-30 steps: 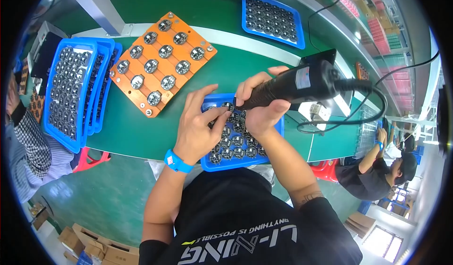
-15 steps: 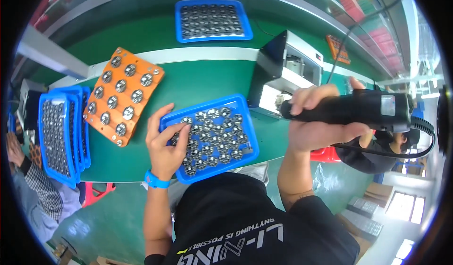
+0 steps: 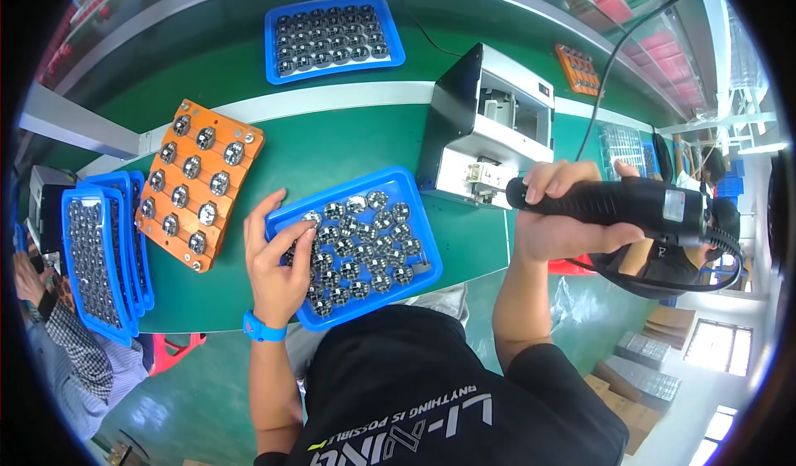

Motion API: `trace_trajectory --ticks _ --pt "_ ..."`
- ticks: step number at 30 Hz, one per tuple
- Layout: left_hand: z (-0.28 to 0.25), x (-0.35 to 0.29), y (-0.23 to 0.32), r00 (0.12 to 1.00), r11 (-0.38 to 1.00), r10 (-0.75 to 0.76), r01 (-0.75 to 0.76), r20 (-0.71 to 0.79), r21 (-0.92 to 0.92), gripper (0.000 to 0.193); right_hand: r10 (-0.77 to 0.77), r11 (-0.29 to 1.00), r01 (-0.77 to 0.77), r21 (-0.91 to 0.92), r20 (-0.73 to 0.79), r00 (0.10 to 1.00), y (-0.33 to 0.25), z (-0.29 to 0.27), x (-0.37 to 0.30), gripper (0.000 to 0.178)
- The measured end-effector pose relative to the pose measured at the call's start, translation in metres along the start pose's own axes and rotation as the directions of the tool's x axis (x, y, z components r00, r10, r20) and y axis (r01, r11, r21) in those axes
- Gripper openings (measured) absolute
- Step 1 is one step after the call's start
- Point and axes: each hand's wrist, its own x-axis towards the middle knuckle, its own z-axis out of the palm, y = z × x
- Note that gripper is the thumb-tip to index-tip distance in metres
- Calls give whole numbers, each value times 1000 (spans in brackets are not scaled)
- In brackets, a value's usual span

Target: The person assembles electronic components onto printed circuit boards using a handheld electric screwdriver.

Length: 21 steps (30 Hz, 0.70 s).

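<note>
My right hand [image 3: 555, 217] is wrapped around a black electric screwdriver [image 3: 618, 207] with a cord at its rear. The screwdriver lies nearly level, its thin bit pointing left at the front of a black-and-white screw feeder [image 3: 491, 114]; whether they touch, I cannot tell. My left hand [image 3: 278, 259], a blue band on its wrist, rests over the left side of a blue tray [image 3: 423, 242] full of small round metal parts [image 3: 381, 246]. Its thumb and index finger are pinched together beside one part, and whatever they hold is hidden. The other fingers reach over the tray's rim.
Left of the tray lies an orange fixture plate [image 3: 240, 155] with round parts in rows. Stacked blue trays [image 3: 124, 300] stand at the far left, near another person's hand [image 3: 31, 279]. Behind are another filled tray [image 3: 394, 43] and a small orange plate [image 3: 576, 72]. A cable hangs at right.
The whole view has shifted slightly, so the bench things appear further left. The screwdriver's thin bit now shows at the feeder's front. My left hand keeps its pinch over the tray.
</note>
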Motion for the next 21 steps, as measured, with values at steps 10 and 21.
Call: trace_trajectory --ticks 10,21 --pt "-7 0 -3 999 995 -27 29 17 -97 14 80 978 -75 -195 18 997 17 -2 -11 75" --pt "-12 -5 -14 999 989 7 -1 40 -148 28 297 950 -307 47 158 942 16 45 -32 79"
